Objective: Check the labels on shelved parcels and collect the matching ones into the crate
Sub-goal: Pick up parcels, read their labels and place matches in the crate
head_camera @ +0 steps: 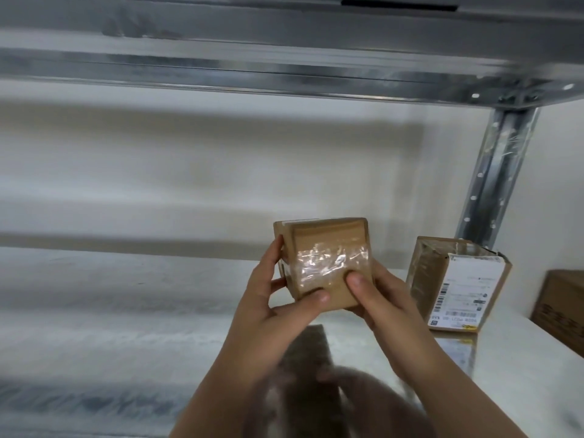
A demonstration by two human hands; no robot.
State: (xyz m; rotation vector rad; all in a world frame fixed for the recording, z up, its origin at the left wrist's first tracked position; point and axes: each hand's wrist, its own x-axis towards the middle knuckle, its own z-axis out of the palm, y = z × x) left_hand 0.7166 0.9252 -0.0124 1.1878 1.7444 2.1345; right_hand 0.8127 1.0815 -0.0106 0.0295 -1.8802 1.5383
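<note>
both hands grip a small cardboard parcel (325, 263) w/ clear tape on its near face, held up above the metal shelf (126, 311). left hand (278, 308) has thumb on the lower front, fingers round the left side; right hand (379, 298) has thumb on the front, fingers behind. second parcel (455, 286) w/ white label (459, 292) stands on the shelf to the right, near the upright post (496, 175). another box (562, 308) at far right edge.

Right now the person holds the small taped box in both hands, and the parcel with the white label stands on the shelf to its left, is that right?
Not quite. In the head view the left hand and right hand do hold the small taped box, but the parcel with the white label stands on the shelf to its right, not its left.
</note>
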